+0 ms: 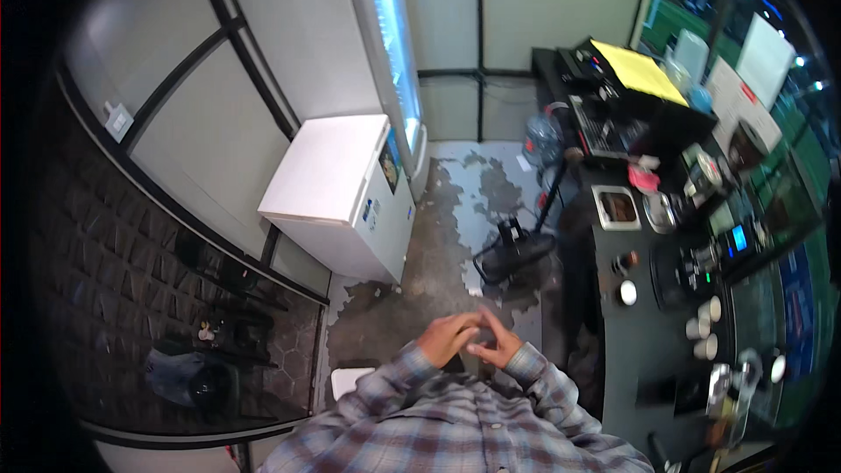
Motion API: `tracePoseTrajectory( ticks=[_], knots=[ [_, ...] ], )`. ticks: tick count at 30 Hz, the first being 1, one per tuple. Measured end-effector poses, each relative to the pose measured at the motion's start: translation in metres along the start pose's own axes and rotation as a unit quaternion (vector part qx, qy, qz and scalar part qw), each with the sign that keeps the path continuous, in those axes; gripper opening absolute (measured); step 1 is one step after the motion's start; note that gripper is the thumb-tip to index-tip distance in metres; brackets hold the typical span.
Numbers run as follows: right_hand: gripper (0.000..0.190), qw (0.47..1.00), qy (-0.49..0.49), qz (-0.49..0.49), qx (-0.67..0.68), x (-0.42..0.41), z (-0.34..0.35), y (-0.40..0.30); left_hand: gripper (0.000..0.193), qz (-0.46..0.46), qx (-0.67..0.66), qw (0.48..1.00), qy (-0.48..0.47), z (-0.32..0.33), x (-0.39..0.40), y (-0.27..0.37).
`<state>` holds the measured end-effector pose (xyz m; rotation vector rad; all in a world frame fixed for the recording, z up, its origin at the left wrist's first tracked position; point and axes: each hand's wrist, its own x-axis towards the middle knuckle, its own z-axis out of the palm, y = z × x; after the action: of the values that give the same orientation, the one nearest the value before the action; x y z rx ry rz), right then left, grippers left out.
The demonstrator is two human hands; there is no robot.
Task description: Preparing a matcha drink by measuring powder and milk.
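Observation:
My left hand [449, 339] and my right hand [497, 340] meet in front of my torso, over the worn floor. Their fingertips touch or nearly touch, and the fingers are bent and spread a little. No object shows in either hand. Both wrists come out of plaid shirt sleeves. To the right runs a black counter [634, 348], apart from my hands. On it a white paper cup [627, 293] stands near the edge, beside a small brown bottle [624, 263]. Farther back are several more paper cups [698, 328].
A white chest freezer [322, 164] stands ahead left, before a lit glass-door refrigerator [394, 46]. A black metal-framed object [516, 253] and a large water bottle [543, 138] are by the counter. The counter holds a laptop [594, 135] and a steel container [616, 207]. Glass panels [223, 315] border the left.

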<state>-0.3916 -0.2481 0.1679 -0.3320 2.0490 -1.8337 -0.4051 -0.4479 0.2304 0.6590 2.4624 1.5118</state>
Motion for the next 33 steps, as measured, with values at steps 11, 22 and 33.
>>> tracePoseTrajectory(
  ticks=[11, 22, 33],
  knots=[
    [0.050, 0.979, -0.158, 0.020, -0.126, 0.309, -0.009, -0.012, 0.056, -0.182, -0.035, 0.958, 0.219, -0.165, 0.096, -0.136],
    [0.073, 0.955, -0.043, -0.248, -0.157, 0.703, -0.101, -0.156, 0.042, -0.081, -0.148, 0.971, 0.169, -0.309, 0.292, -0.166],
    [0.072, 0.920, 0.035, -0.372, -0.121, 0.971, -0.078, -0.198, 0.034, -0.172, -0.188, 0.871, 0.420, -0.352, 0.480, -0.245]
  ],
)
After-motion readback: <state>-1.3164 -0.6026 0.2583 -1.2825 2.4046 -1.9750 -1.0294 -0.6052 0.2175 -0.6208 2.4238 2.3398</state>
